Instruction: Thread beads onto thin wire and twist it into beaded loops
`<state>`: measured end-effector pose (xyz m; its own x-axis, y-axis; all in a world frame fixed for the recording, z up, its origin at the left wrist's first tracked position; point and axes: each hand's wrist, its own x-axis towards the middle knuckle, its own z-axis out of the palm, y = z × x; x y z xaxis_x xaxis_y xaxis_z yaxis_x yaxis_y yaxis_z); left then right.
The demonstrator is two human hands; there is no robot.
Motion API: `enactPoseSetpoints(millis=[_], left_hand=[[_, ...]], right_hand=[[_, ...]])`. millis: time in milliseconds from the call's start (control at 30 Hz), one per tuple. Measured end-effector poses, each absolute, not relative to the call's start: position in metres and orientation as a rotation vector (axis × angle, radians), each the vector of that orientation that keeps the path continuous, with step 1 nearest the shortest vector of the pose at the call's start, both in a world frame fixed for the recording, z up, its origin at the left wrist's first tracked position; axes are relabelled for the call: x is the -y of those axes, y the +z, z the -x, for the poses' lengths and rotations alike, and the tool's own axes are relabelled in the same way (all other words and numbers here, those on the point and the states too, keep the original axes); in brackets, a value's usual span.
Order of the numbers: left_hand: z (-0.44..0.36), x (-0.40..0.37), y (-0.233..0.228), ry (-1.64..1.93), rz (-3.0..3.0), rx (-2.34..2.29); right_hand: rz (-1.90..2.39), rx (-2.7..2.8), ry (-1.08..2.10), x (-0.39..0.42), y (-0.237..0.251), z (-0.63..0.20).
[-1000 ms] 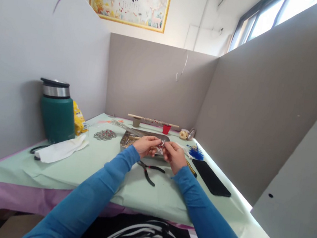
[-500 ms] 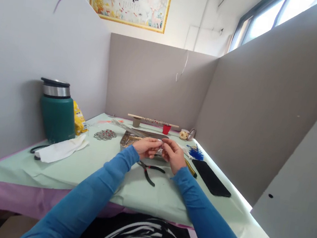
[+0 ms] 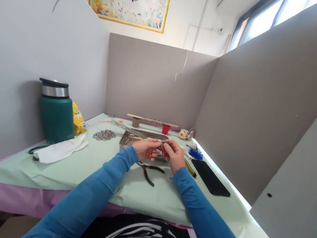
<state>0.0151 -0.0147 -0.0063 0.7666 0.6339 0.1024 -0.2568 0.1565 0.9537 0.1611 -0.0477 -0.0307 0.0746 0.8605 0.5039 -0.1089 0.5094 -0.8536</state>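
Observation:
My left hand (image 3: pixel 146 148) and my right hand (image 3: pixel 173 154) meet fingertip to fingertip above a metal tray (image 3: pixel 123 142) of small beads. Both are closed in a pinch on a small, shiny ring-like piece (image 3: pixel 161 145), too small and too covered by fingers to name surely. Just below my hands, pliers (image 3: pixel 150 175) with black handles lie spread on the green cloth. Several thin metal wires (image 3: pixel 124 126) rest across the tray's back left part. A yellow-handled tool (image 3: pixel 191 168) lies beside my right wrist, partly hidden.
Left stand a green bottle (image 3: pixel 56 117), a white cloth (image 3: pixel 60 149) and a heap of beaded wire pieces (image 3: pixel 104 134). Behind, a beaded stick (image 3: pixel 152 121) spans two small pots, one a red pot (image 3: pixel 165 129). To the right lie a blue tassel (image 3: pixel 196 152) and a black phone (image 3: pixel 211 177).
My fingers have shifted slightly around the small piece, and more of it shows between the fingertips. The whole view has moved a little; the things on the table lie as before.

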Motion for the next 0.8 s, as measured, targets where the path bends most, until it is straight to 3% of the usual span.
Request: enactPoseSetpoints(millis=[333, 800], left_hand=[[-0.0161, 0.0096, -0.0066, 0.564, -1.218, -0.35], [-0.0191, 0.0124, -0.0059, 0.7, -1.191, -0.432]], right_hand=[[0.804, 1.359, 0.74, 0.0499, -0.0315, -0.1595], [0.822, 1.339, 0.705, 0.0473, -0.0327, -0.1586]])
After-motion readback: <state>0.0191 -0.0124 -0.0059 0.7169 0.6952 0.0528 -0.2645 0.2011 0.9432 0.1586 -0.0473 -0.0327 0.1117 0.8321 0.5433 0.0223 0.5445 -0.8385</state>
